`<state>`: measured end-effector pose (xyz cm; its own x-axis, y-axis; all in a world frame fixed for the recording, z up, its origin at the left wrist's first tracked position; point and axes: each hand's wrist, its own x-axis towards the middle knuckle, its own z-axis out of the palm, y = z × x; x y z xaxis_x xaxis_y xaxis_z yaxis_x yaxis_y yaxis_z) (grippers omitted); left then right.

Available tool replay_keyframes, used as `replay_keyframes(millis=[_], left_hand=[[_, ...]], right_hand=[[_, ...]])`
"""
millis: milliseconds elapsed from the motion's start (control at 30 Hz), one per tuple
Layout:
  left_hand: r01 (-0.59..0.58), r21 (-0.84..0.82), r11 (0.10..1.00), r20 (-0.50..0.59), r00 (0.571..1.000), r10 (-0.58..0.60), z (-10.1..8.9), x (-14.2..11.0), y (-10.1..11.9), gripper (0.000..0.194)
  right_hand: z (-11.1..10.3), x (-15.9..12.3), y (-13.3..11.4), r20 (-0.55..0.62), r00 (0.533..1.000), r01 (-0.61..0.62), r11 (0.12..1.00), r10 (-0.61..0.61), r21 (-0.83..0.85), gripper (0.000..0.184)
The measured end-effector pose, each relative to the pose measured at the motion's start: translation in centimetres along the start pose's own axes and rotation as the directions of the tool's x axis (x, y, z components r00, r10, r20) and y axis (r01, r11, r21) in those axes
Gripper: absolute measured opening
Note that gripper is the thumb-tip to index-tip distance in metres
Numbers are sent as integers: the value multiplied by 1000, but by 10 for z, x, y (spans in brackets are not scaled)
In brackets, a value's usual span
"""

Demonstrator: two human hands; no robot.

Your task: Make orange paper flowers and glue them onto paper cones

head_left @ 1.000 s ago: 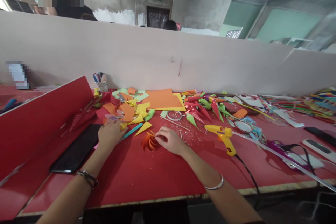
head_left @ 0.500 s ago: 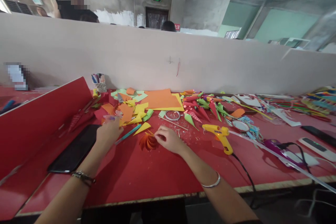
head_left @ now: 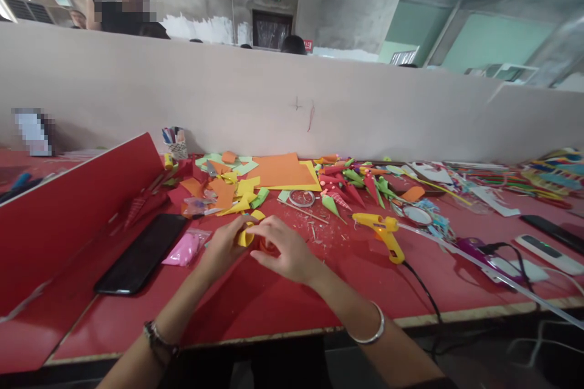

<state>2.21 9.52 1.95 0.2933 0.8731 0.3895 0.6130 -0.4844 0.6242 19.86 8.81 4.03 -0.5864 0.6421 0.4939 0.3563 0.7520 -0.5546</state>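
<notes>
My left hand (head_left: 227, 247) is closed around a curled yellow piece (head_left: 246, 236), which looks like paper, above the red table. Close against it is my right hand (head_left: 285, 250), thumb and fingers apart, its fingertips at the yellow piece's right side. An orange folded paper piece (head_left: 268, 247) shows between the right thumb and fingers, mostly covered; I cannot tell whether the hand touches it. Another bit of yellow (head_left: 258, 215) shows just beyond the fingertips. Left of my left hand lies a pink packet (head_left: 186, 247) in clear plastic.
A black phone (head_left: 141, 254) lies at left. Coloured paper scraps (head_left: 225, 193), orange sheets (head_left: 280, 170) and paper cones (head_left: 340, 188) spread along the back. A corded yellow glue gun (head_left: 381, 234) lies at right, a purple power strip (head_left: 479, 261) beyond. A white partition (head_left: 228, 97) stands behind.
My left hand has come right and nearer, from the plastic bag to the yellow piece it now grips. My right hand has opened from a pinch beside the orange paper. The pink packet now shows.
</notes>
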Motion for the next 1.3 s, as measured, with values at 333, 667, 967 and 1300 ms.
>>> replay_keyframes(millis=[333, 667, 967, 1300], left_hand=[[105, 0, 995, 44, 994, -105, 5, -1, 12, 12], [172, -346, 922, 588, 806, 70, -5, 3, 22, 17], [231, -315, 920, 502, 864, -46, 1, 6, 10, 34], [-57, 127, 990, 73, 996, 48, -6, 30, -25, 29]], right_hand=[[12, -4, -8, -98, 994, -56, 994, 47, -92, 15], [-14, -19, -11, 6, 999, 43, 983, -42, -178, 16], [-43, -88, 1, -300, 892, -382, 918, 338, -103, 17], [-97, -173, 91, -650, 580, -812, 293, 490, -504, 46]])
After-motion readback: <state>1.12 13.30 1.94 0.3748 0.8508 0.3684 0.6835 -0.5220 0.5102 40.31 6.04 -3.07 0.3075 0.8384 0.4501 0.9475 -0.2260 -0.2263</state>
